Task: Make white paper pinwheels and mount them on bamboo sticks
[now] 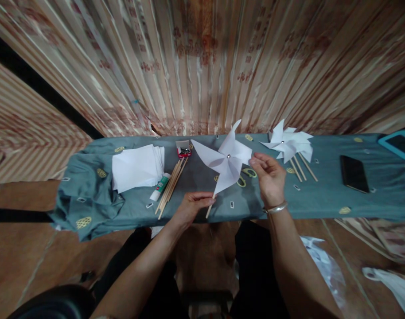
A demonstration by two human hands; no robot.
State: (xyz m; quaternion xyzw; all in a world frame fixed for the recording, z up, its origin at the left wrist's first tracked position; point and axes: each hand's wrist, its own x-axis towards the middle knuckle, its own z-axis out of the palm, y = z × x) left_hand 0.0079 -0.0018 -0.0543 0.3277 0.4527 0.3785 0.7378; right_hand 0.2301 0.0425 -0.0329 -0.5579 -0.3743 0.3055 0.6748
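Observation:
A white paper pinwheel with a shiny pin at its centre is held up over the cloth-covered table. My left hand pinches its wooden stick just under the blades. At the right, my right hand has thumb and forefinger closed on the edge of one blade. Behind the pinwheel, scissors with yellow-green handles lie partly hidden. Left of it are a bundle of wooden sticks, a glue stick and a small red box of metal pins.
A stack of white paper lies on the left of the table. More paper pinwheels on sticks rest at the back right. Farther right are a black phone and a blue-framed device. A pleated curtain hangs behind.

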